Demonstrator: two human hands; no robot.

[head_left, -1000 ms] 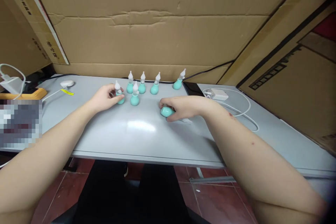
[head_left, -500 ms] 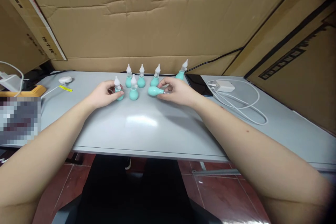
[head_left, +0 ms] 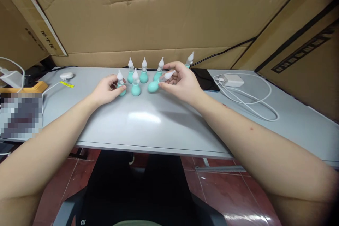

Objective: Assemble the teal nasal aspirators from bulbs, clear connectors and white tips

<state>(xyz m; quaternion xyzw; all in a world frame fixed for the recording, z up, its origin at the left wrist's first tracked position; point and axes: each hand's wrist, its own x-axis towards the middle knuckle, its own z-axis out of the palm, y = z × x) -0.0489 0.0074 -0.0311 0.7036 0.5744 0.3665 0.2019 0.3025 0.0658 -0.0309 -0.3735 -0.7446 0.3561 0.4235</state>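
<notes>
Several teal nasal aspirators with clear necks and white tips are on the grey table (head_left: pixel 113 123). My left hand (head_left: pixel 106 90) is closed around the front-left aspirator (head_left: pixel 120 77), which stands upright. Just right of it, another aspirator (head_left: pixel 136 88) stands free. My right hand (head_left: pixel 182 81) grips a tilted aspirator (head_left: pixel 153 86) by its neck, bulb to the lower left and tip to the upper right. Behind are a back-left aspirator (head_left: pixel 130 75), a back-middle aspirator (head_left: pixel 143 75) and a leaning aspirator (head_left: pixel 159 72). Another aspirator (head_left: pixel 190 58) is partly hidden behind my right hand.
A black tablet or phone (head_left: pixel 205 79) lies right of my right hand. Beside it are a white charger (head_left: pixel 233 80) and a coiled white cable (head_left: pixel 254 112). A white round device (head_left: pixel 66 76) sits at the left. Cardboard walls (head_left: pixel 159 17) enclose the table's back and sides.
My right hand has turned its aspirator from lying nearly level to tilted, and its white tip now shows. My left hand keeps its hold. The camera view has shifted slightly.
</notes>
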